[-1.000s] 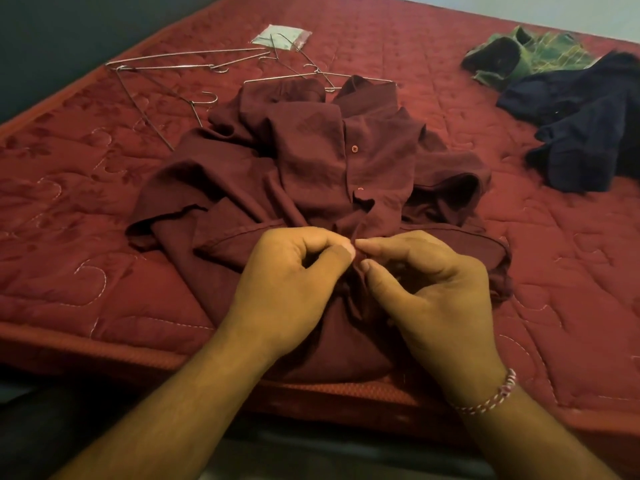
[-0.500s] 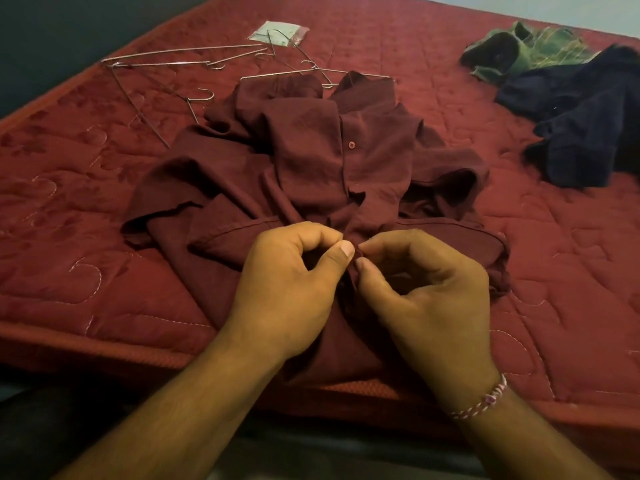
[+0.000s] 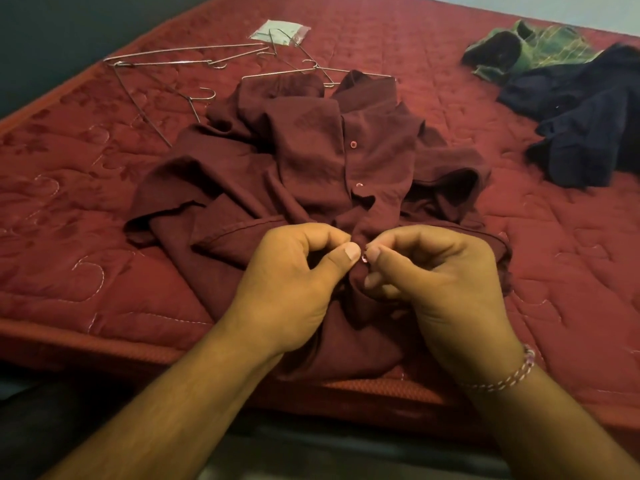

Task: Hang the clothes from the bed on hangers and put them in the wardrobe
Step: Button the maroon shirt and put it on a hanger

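Observation:
A maroon button shirt (image 3: 304,150) lies crumpled on the red quilted bed (image 3: 69,209), collar away from me, with a wire hanger (image 3: 315,71) partly under its collar. My left hand (image 3: 294,282) and my right hand (image 3: 440,285) meet over the shirt's lower front. Both pinch the placket cloth at a small button (image 3: 363,259) between their thumbs. Two buttons higher up sit fastened.
Several bare wire hangers (image 3: 180,60) lie at the bed's far left, beside a small plastic packet (image 3: 280,29). A dark navy garment (image 3: 588,123) and a green checked one (image 3: 526,46) are heaped at the far right. The bed's near edge runs under my forearms.
Both hands stay at the same spot on the shirt front. Their thumbs have closed tighter together and a small button now shows between them.

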{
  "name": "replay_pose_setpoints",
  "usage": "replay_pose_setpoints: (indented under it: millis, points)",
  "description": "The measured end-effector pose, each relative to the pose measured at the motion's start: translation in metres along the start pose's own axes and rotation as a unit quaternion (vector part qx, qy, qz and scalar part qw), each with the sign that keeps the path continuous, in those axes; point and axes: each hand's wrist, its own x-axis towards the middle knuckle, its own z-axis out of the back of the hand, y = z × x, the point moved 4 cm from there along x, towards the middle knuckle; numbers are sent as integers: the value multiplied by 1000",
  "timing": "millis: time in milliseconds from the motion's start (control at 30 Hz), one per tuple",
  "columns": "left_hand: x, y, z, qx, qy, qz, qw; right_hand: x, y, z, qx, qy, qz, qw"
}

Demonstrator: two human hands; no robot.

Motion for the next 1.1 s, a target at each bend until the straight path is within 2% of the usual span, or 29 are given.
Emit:
replay_pose_setpoints:
  millis: [167,233,333,433,467,533,600,700,767,867,933,1033,1100]
  points:
    - [0,-2,-2,-17,-7,-13,1000,7,-7,-2,117,36,-68,990]
    - [-1,-4,-2,-9,-25,-21,999,7,-8,-2,114,27,-52,992]
    - [0,-11,3,-4,-78,-46,996,3,-1,-2,11,32,58,998]
    - [2,-17,17,56,-133,-85,986,-7,4,-8,-202,79,180,960]
    - [3,-18,21,89,-140,-101,981,-8,3,-8,-251,74,206,943]
    - [2,-25,28,161,-139,-141,967,-6,3,-4,-271,53,206,939]
    - [3,-35,33,215,-110,-177,954,0,6,1,-262,61,179,946]
    - [9,-48,44,278,21,-197,940,9,15,13,-295,109,171,934]
    - [13,-56,57,312,99,-184,927,14,24,25,-317,116,170,926]
    - [25,-72,86,292,163,-127,934,22,40,43,-342,105,152,922]
    - [40,-81,103,269,223,-49,936,32,57,53,-334,144,123,924]
    - [80,-98,120,281,295,47,912,65,85,59,-309,242,43,919]
    - [115,-116,121,332,313,77,886,105,104,64,-346,215,31,913]
